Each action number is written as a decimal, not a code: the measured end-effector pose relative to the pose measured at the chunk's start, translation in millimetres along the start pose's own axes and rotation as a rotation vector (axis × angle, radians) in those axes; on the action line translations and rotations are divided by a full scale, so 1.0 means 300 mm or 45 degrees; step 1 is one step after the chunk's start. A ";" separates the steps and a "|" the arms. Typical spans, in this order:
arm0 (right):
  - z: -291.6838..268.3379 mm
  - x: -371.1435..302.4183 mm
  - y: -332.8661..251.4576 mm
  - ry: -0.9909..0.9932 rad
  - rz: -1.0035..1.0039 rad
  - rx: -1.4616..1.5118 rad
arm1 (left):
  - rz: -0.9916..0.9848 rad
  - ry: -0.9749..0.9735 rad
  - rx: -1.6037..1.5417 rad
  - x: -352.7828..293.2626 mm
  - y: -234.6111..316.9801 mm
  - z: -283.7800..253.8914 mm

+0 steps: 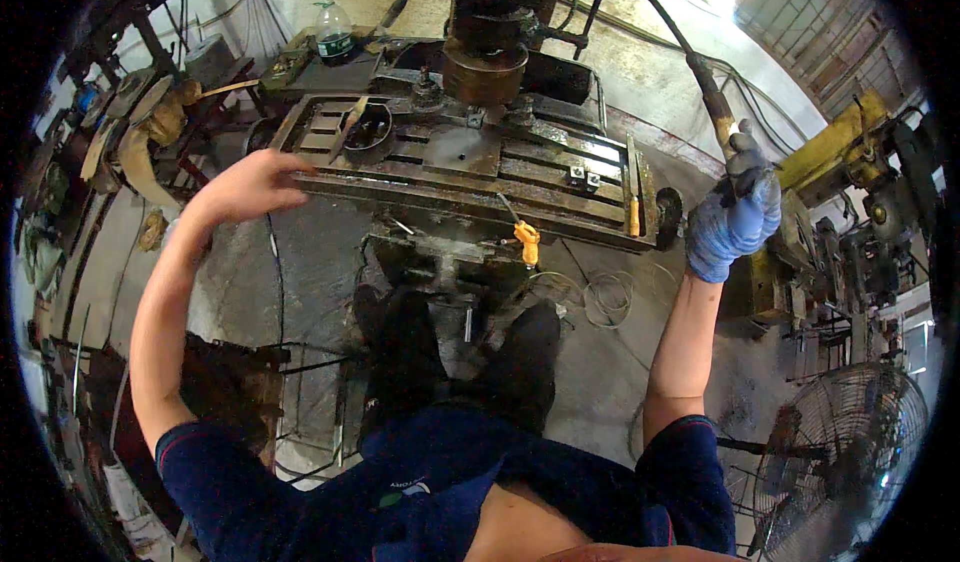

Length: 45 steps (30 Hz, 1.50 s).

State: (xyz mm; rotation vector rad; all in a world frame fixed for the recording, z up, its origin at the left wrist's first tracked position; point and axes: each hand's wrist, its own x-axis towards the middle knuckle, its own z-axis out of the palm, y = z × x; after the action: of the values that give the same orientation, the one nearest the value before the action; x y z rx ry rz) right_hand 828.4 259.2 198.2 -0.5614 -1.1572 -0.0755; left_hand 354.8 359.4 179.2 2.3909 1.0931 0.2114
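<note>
My bare left hand (255, 184) hovers at the left front edge of a slotted, oily machine table (400, 177). Its fingers are stretched out and hold nothing. On the right, my right hand (738, 212), in a blue work glove with dark fingers, is wrapped round the end of a long lever (712, 92) that slopes down from the machine head. Above the middle of the table hangs the round, dark spindle head (484, 67). Near the left hand, a round dark pan (368, 140) sits on the table with a brush (350, 120) across it.
Two small metal blocks (585, 178) and a yellow-handled tool (634, 215) lie at the table's right. A yellow air gun (527, 242) hangs at the front edge, near a coiled hose (608, 300). A plastic bottle (334, 37) stands behind; a caged fan (840, 452) is lower right.
</note>
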 end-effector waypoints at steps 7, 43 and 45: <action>-0.022 -0.026 0.007 -0.059 0.009 0.026 | -0.761 0.516 -0.046 -0.641 -0.058 -0.067; -0.026 0.077 0.001 -0.192 -0.146 0.071 | -2.093 0.671 -0.422 -1.602 -0.076 0.486; -0.027 0.094 -0.014 -0.203 -0.173 0.055 | -2.077 0.707 -0.460 -1.567 -0.060 0.482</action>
State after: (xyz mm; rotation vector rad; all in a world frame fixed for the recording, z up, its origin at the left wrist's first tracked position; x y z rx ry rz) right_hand 845.5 258.4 222.4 -0.4566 -1.3487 -0.1236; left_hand 78.5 -34.6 75.4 0.5817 2.5277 0.4025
